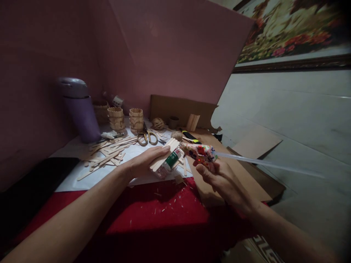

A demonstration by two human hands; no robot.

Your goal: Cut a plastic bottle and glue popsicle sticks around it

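My left hand (146,160) is wrapped round a clear plastic bottle (163,170) with a green label. Pale wooden craft sticks (166,153) lie side by side along the bottle's left side. In my right hand (212,177) is a glue gun (200,151) with a colourful pattern, its nozzle pointing left, close to the bottle's label end. A long translucent glue stick (263,160) runs out of the gun's back to the right. Whether the nozzle touches the bottle or a stick cannot be made out.
Loose craft sticks (109,155) are scattered on white paper (71,180). Behind stand a purple flask (82,117), stick-covered cups (136,120), scissors (147,138), twine balls (158,123) and a yellow-black cutter (192,137). Cardboard (236,175) lies at right; red cloth (161,212) is in front.
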